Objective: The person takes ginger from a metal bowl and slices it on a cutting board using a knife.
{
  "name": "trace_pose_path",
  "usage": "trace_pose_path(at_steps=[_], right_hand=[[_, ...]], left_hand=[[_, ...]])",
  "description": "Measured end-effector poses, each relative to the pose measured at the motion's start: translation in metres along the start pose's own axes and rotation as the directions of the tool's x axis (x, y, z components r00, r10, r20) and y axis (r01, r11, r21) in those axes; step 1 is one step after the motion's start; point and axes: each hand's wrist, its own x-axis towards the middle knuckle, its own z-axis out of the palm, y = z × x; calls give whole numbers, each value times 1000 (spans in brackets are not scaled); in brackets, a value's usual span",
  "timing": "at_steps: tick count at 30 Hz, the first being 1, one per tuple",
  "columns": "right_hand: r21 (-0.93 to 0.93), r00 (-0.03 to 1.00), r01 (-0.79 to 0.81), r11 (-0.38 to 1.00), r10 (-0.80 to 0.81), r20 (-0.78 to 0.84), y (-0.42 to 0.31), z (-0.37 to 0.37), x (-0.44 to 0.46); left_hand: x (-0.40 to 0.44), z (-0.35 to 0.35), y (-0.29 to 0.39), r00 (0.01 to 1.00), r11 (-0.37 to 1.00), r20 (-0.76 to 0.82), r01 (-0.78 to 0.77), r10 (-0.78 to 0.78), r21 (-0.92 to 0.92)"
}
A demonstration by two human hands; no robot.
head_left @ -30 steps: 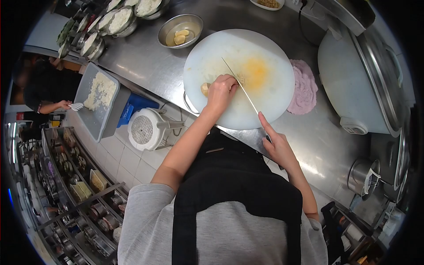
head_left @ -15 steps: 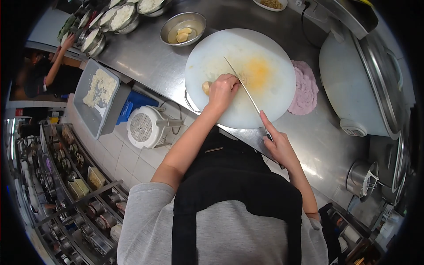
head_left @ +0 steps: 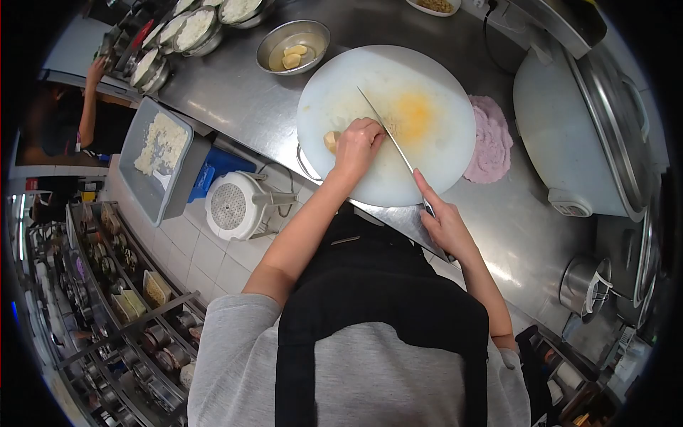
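My right hand (head_left: 445, 226) grips the handle of a long knife (head_left: 400, 153), whose blade lies slantwise over a round white cutting board (head_left: 441, 171). My left hand (head_left: 358, 146) rests on the board with its fingers curled down against the blade. Whatever those fingers press on is hidden beneath them, with tiny pale bits just beyond the blade. Left of this hand sits a pale yellow peeled chunk (head_left: 331, 141). An orange-yellow stain (head_left: 416, 114) marks the board. Behind it, a metal bowl (head_left: 267, 50) holds several pale yellow pieces in liquid.
A pink cloth (head_left: 489, 146) lies at the board's right edge, near a large lidded cooker (head_left: 569, 135). Bowls of white food (head_left: 196, 30) stand back left. Below the counter are a grey tub (head_left: 186, 160) and white stool (head_left: 231, 203). A co-worker's arm (head_left: 88, 107) reaches in far left.
The knife and my right hand have shifted slightly up and left. My left hand stays almost in place, still curled by the blade. The co-worker's arm has moved left.
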Motion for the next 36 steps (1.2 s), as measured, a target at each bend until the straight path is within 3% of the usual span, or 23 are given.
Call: trace_pose_path(at_steps=[1,6,13,16,19,21,24,34,36], right_hand=[[-39,996,76,996,-77,-34,2,1,-3],[-54,1000,9,999,-10,-20,-4,2,-23],[-93,998,33,995,-37,-43,8,5,-3],[-1,999,32,999,-32,-33,1,2,6],[132,993,-111,985,106,49,-4,-3,4],[-10,1000,8,1000,-8,-6,6,0,-1],[-68,996,82,994,-85,-39,4,0,-16],[-92,996,79,993,-83,-42,6,2,3],[-17,999,35,999,-35,-12,2,-1,2]], left_hand=[[1,0,-1,1000,1000,0,-14,14,6],[1,-1,1,1000,1000,13,11,-11,14],[1,-1,1,1000,1000,6,6,-6,-6],[0,-2,0,1000,1000,22,10,-10,-4],[1,-4,4,998,998,27,63,-63,-11],[1,-2,0,999,999,18,38,-38,-10],[0,-3,1,1000,1000,12,18,-18,-6],[0,-1,1,1000,1000,21,21,-21,1],[0,-3,2,1000,1000,22,20,-20,7]])
